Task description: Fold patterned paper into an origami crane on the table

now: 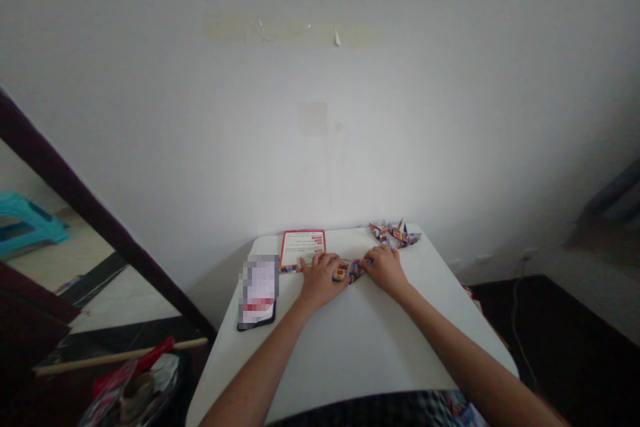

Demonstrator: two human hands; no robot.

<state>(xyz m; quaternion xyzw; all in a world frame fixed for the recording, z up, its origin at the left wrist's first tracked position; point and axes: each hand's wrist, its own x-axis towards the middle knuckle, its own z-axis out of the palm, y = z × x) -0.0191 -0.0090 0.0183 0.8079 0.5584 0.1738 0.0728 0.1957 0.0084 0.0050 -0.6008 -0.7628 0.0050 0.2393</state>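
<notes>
A small piece of folded, colourful printed paper (354, 271) lies on the white table between my two hands. My left hand (321, 280) grips its left part, the thumb at the near edge and bent fingers over the far side. My right hand (386, 269) is closed at the paper's right end, fingers pinched together, with its fingertips partly hidden. Just beyond my left hand is a red-bordered printed sheet (303, 247), one finger resting near its lower edge. Past my right hand sit pointed, folded pieces of similar printed paper (396, 235).
A phone (257, 293), its screen blurred out, lies on the left of the white table (345, 353). The table's back edge meets a pale wall (425, 113). On the floor at lower left are a bag-lined bin (137, 390) and a wooden stick (120, 357); a cable (516, 313) hangs at right.
</notes>
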